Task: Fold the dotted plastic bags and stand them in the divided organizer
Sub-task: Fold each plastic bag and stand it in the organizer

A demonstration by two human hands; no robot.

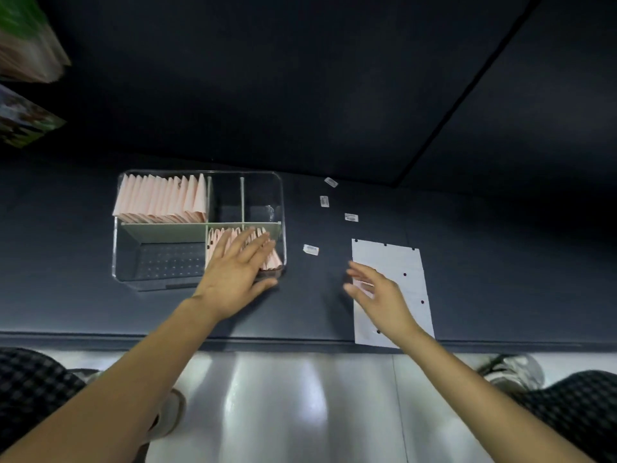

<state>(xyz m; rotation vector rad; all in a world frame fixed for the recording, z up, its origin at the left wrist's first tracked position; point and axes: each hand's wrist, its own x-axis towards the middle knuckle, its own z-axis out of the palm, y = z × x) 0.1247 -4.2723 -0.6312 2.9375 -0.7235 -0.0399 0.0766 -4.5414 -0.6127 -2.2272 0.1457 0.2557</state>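
My left hand (233, 265) lies flat on folded bags (267, 252) in the organizer (200, 225); right hand (380, 295), open, empty, hovers over the flat bag (400, 262) at the desk's (500, 262) near edge; thin, slippery, I'd pinch a corner.

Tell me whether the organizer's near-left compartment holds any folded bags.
No: the near-left compartment of the organizer shows only its bare dotted floor.

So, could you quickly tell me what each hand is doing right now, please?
Left hand: open, straight fingers lying on the folded bags in the organizer.
Right hand: open, holding nothing, over the flat dotted bag.
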